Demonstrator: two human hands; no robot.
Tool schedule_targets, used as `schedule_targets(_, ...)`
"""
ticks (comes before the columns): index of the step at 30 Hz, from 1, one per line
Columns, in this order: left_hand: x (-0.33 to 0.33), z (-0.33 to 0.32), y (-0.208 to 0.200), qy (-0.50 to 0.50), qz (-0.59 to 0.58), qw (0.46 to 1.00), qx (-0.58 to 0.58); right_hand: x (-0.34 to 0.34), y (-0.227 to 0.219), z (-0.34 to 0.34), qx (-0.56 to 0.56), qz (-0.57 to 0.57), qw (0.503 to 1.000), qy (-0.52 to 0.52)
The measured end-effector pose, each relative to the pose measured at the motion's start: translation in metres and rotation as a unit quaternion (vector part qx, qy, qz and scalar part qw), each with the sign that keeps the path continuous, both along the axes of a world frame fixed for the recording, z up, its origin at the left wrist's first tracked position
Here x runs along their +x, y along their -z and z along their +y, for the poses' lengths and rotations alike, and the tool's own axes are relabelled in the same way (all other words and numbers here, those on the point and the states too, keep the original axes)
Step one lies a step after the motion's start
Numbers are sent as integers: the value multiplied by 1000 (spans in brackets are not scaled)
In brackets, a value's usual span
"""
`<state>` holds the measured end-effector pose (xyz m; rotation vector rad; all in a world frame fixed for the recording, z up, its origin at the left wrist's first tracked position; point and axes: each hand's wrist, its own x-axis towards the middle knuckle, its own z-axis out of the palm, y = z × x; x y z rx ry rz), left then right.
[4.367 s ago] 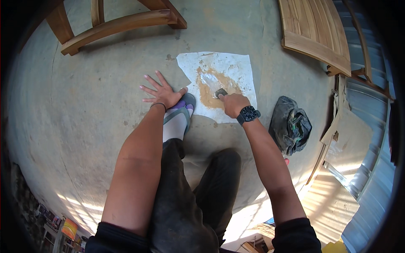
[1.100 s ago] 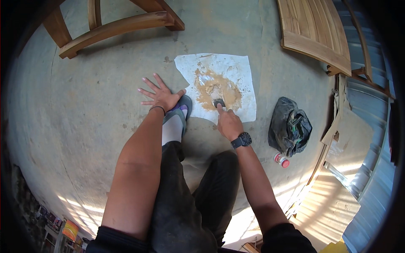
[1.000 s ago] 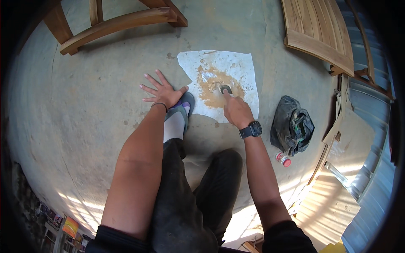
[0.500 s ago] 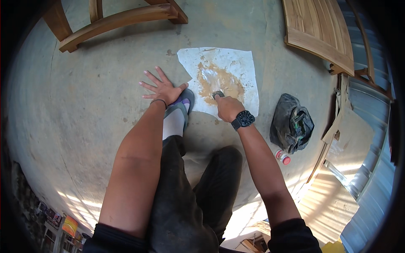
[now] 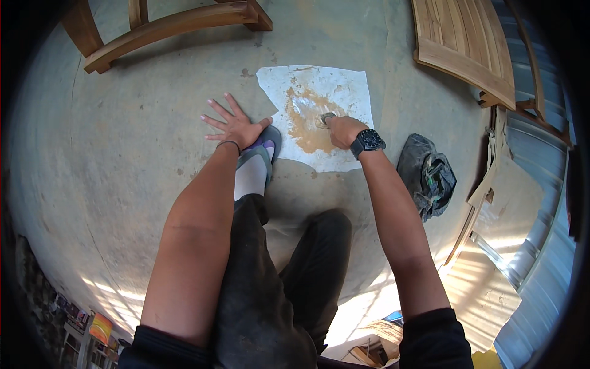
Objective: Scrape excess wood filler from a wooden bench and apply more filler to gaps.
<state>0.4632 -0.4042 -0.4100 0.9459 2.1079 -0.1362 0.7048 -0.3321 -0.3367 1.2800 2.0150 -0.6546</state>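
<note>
A white sheet (image 5: 345, 83) with one torn-looking edge lies on the floor, smeared in its middle with tan, sandy-looking paste (image 5: 301, 130). Over that smear, my right hand (image 5: 346, 131) grips a small dark grey piece (image 5: 327, 117) pressed to the sheet; its exact kind is hard to make out. My left hand (image 5: 236, 128) rests on the concrete with its fingers spread, holding nothing. Right beside its thumb is my sandalled foot (image 5: 268, 146), at the sheet's left edge.
A crumpled black plastic bag (image 5: 424, 175) sits on the floor right of my right forearm. Wooden furniture frames stand at the far left (image 5: 178, 35) and far right (image 5: 464, 61). Corrugated metal sheeting (image 5: 544, 246) lines the right side, with boards leaning beside it.
My right hand has moved up and to the right across the smear with the dark piece. A red-capped container near the bag is now hidden by my forearm. My left hand stays planted.
</note>
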Motion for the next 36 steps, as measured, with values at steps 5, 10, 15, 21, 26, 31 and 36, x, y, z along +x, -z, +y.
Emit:
schedule_targets(5,-2,1,0,7,14,1000,-12,35,4,-41,-21,17,1000,4)
schedule_targets(10,2,0,-1,6,11,1000,-17,61,-20,-77,-103,175,915,350)
schedule_targets(15,0,0,0,-2,8,1000,-2,50,-43,-98,-152,263,615,727)
schedule_targets(21,0,0,0,-4,6,1000,2,43,-3,-110,-209,364,338,842)
schedule_targets(26,0,0,2,-10,5,1000,-2,15,19,-74,-205,413,228,858)
schedule_targets(31,2,0,4,-6,6,1000,-1,-6,26,-21,-273,402,97,869)
schedule_targets(36,0,0,3,-1,4,1000,3,-1,9,-6,-324,436,233,806)
